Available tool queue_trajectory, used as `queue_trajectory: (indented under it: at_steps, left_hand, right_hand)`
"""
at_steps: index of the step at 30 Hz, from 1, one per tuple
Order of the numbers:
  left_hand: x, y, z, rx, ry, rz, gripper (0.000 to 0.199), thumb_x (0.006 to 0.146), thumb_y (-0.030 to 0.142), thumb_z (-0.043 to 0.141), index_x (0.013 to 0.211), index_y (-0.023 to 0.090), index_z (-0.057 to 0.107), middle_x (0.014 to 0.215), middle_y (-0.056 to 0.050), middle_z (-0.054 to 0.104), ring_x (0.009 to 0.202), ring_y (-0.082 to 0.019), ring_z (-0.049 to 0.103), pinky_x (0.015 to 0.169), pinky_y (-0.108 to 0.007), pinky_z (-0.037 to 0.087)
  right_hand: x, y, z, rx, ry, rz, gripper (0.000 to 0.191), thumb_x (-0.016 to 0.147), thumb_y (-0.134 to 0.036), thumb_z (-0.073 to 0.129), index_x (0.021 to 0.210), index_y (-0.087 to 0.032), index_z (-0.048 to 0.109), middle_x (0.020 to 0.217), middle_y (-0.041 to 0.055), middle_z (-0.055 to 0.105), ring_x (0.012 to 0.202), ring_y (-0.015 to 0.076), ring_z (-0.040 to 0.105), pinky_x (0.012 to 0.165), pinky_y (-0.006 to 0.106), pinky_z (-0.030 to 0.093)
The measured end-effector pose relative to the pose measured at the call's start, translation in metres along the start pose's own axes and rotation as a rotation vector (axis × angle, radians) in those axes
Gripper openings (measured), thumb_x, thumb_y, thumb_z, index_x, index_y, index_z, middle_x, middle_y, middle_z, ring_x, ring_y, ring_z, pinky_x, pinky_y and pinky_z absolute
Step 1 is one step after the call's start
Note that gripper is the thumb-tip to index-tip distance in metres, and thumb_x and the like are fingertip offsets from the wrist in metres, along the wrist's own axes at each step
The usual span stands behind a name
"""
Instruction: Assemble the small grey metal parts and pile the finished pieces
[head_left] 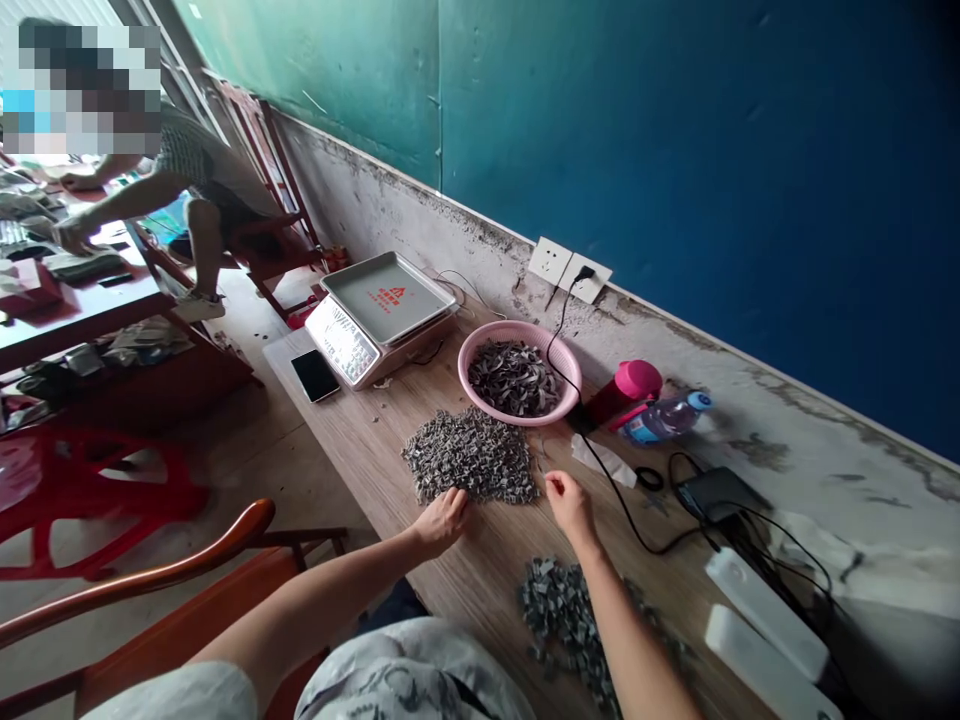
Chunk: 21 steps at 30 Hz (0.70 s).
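A heap of small grey pieces (472, 450) lies on the wooden table (465, 570). At the heap's near edge is my left hand (444, 518), its fingers bent together against the pieces; what they hold is hidden. Just right of the heap, my right hand (568, 500) is closed in a pinch, and what is between its fingertips is too small to name. Beneath my right forearm lies a second pile of darker grey pieces (559, 600). Beyond the heap stands a pink basket (466, 385) holding dark curled strips (517, 380).
Behind the heap are a scale (390, 300) and a phone (315, 375). To the right lie a pink-capped bottle (637, 382), a water bottle (664, 418), black cables and white power strips (765, 610). A person (180, 160) sits at another table, far left.
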<state>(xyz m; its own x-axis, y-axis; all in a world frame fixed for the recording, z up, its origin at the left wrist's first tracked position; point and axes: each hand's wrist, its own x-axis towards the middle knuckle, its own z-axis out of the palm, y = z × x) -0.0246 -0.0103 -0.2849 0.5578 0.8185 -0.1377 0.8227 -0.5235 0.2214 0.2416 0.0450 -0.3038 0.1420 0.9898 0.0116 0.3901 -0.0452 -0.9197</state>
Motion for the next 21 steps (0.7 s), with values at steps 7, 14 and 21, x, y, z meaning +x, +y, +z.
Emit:
queue_trajectory:
  at_steps: [7, 14, 21]
  left_hand:
    - [0.010, -0.007, -0.008, -0.320, 0.028, 0.046, 0.020, 0.090, 0.019, 0.040, 0.080, 0.012, 0.055, 0.088, -0.011, 0.051, 0.089, -0.022, 0.046, 0.083, -0.038, 0.038]
    - [0.022, 0.034, -0.049, -1.014, 0.215, -0.175, 0.020, 0.085, 0.031, 0.050, 0.081, 0.012, 0.055, 0.081, -0.007, 0.052, 0.073, -0.015, 0.051, 0.075, -0.033, 0.045]
    - [0.019, 0.095, -0.116, -1.735, 0.199, -0.228, 0.043, 0.061, 0.039, 0.077, 0.086, 0.012, 0.054, 0.075, -0.003, 0.059, 0.070, -0.011, 0.060, 0.079, -0.030, 0.050]
  right_hand:
    - [-0.081, -0.005, -0.004, 0.368, 0.096, 0.242, 0.055, 0.059, -0.062, 0.067, 0.083, -0.013, 0.060, 0.068, 0.0063, 0.064, 0.061, 0.0192, 0.063, 0.059, 0.033, 0.054]
    - [-0.115, -0.037, -0.023, 0.418, 0.217, 0.257, 0.053, 0.060, -0.063, 0.068, 0.080, -0.015, 0.058, 0.079, 0.0092, 0.065, 0.073, 0.0209, 0.064, 0.069, 0.032, 0.054]
    - [-0.119, -0.120, -0.032, 0.375, 0.125, 0.042, 0.040, 0.079, -0.051, 0.059, 0.097, -0.016, 0.061, 0.084, 0.0080, 0.065, 0.076, 0.0190, 0.061, 0.075, 0.030, 0.050]
